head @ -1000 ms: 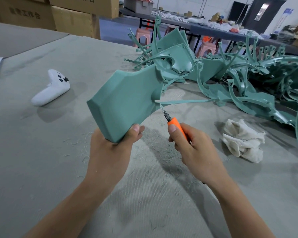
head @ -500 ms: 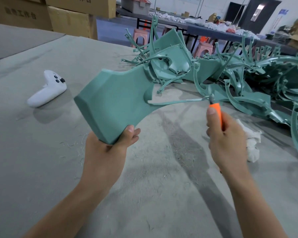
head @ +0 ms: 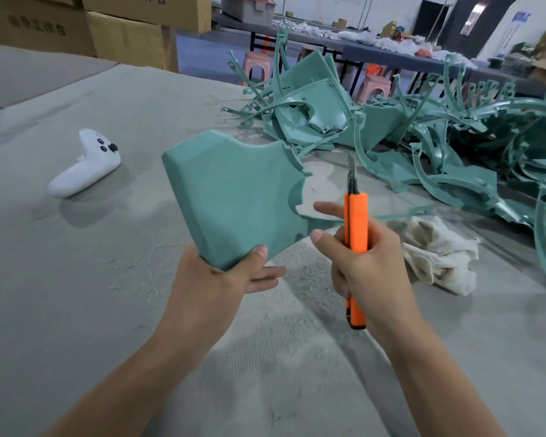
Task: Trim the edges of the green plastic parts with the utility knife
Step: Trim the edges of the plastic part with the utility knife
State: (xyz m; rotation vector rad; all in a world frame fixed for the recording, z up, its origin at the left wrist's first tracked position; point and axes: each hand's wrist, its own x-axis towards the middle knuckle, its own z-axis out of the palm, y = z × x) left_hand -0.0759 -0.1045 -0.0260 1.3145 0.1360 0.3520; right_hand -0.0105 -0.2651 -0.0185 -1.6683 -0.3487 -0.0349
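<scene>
Beside the left hand (head: 215, 279)-held green part (head: 234, 200), right hand (head: 369, 266) grips knife (head: 356, 222).

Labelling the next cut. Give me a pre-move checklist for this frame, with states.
1. Part secured: left hand grips the green part at its lower corner, held off the table. ok
2. Knife secured: right hand is wrapped round the orange utility knife. ok
3. Blade out: blade is extended and points up. ok
4. Blade on an edge: it touches no edge of the part. not ok
5. Holding fingers out of the way: left thumb and fingers sit at the lower corner, away from the blade. ok
6. Blade sharpness: cannot tell
</scene>
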